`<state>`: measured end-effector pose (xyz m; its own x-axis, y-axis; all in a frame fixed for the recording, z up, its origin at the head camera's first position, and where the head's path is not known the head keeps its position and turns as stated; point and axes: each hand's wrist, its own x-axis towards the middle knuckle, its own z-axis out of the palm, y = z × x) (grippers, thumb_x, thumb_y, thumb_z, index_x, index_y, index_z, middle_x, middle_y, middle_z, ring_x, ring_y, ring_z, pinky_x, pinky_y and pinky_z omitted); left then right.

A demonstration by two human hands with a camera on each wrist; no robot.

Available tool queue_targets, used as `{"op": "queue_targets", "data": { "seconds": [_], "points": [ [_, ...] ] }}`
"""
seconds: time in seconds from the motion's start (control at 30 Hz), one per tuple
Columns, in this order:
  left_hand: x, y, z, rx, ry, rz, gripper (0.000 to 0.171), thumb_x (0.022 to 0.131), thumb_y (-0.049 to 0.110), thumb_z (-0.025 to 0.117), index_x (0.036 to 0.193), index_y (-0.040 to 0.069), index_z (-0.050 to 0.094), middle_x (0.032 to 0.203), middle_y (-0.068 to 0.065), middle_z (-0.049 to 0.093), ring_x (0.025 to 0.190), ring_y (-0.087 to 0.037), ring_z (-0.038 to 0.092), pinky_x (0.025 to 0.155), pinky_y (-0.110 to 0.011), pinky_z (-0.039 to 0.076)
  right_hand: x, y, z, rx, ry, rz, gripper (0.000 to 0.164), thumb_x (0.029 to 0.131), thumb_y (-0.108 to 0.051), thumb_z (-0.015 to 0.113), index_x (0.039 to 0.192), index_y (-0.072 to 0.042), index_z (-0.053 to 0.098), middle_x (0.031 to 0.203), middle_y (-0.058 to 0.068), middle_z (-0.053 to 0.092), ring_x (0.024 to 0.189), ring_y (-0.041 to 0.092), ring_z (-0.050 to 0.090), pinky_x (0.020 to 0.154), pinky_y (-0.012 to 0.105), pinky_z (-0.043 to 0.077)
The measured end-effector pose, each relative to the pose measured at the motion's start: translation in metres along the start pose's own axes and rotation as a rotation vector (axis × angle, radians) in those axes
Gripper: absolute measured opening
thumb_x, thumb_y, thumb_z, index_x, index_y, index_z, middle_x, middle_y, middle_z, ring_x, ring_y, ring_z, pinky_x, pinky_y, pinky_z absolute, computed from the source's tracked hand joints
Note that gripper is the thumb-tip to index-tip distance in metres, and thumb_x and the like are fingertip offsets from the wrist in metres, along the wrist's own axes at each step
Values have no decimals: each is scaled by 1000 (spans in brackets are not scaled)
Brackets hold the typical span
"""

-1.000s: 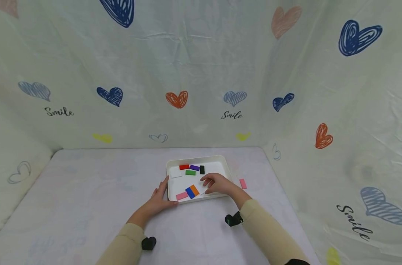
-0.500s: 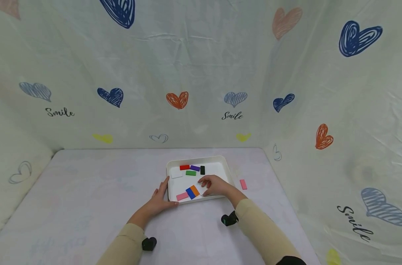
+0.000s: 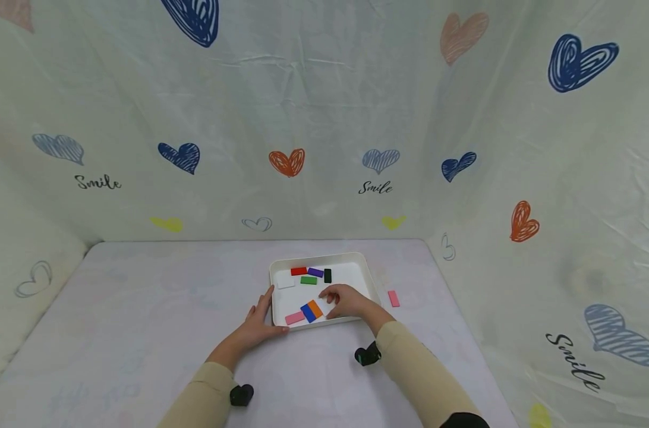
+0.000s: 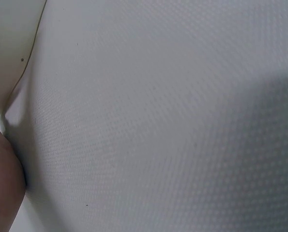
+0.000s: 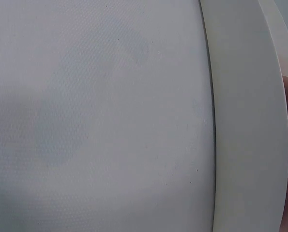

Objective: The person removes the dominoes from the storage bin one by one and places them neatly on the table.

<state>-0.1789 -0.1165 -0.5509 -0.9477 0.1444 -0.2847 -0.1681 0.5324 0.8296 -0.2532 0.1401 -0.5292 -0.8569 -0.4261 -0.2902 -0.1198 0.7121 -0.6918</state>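
Pale, wrinkled sheeting [image 3: 324, 107] printed with scribbled hearts and "Smile" lettering is hanging behind a white-covered table [image 3: 158, 309]. From the head view, a shallow, white, round-cornered rectangular tray [image 3: 351, 271] is sitting there, its long axis running left to right, the right end angling slightly away from the person. The left hand [image 3: 257, 324] is spreading round the tray's near left corner, fingers fairly straight, thumb at the near wall. The right hand [image 3: 346, 300] is bending its fingers over the tray's near side; whether it is pinching anything, I cannot tell. Just left of it, a flat blue block [image 3: 307, 313] and a flat orange block [image 3: 315, 308] are lying side by side, touching, both slanting from far left to near right. A flat pink block [image 3: 295, 318] is lying beside the blue one, pointing nearly crosswise. Farther back, a red bar [image 3: 299, 271] and a green bar [image 3: 308, 280] are lying crosswise, while a black bar [image 3: 327, 275] is pointing away from the person.

From the left wrist, the tray's wall is showing above part of the hand. From the right wrist, fingers are peeking past the rim, their hold hidden.
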Motion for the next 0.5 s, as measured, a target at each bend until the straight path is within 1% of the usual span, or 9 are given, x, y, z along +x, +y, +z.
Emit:
{"op": "queue_targets", "data": {
  "seconds": [0.2,0.37,0.5],
  "points": [
    [0,1,0,0,4,17,113,75,32,84,158,21,7,161,-18,11,145,-44,-1,110,-68,5,1,3,1,-17,2,-9,45,75,-3,83,115,-12,66,86,2,54,81,19,49,64,22,49],
    [0,2,0,-2,-2,3,113,75,33,83,158,23,7,161,-18,8,144,-45,-3,109,-70,6,2,3,2,-22,2,3,42,75,-4,83,113,-13,67,86,2,54,82,19,49,66,22,49],
    [0,1,-1,2,-1,-8,113,75,35,83,158,24,6,162,-18,6,144,-47,-3,106,-73,8,3,2,2,-22,6,3,42,75,-4,83,113,-13,67,87,2,55,83,19,50,68,23,50]
  ]
}}
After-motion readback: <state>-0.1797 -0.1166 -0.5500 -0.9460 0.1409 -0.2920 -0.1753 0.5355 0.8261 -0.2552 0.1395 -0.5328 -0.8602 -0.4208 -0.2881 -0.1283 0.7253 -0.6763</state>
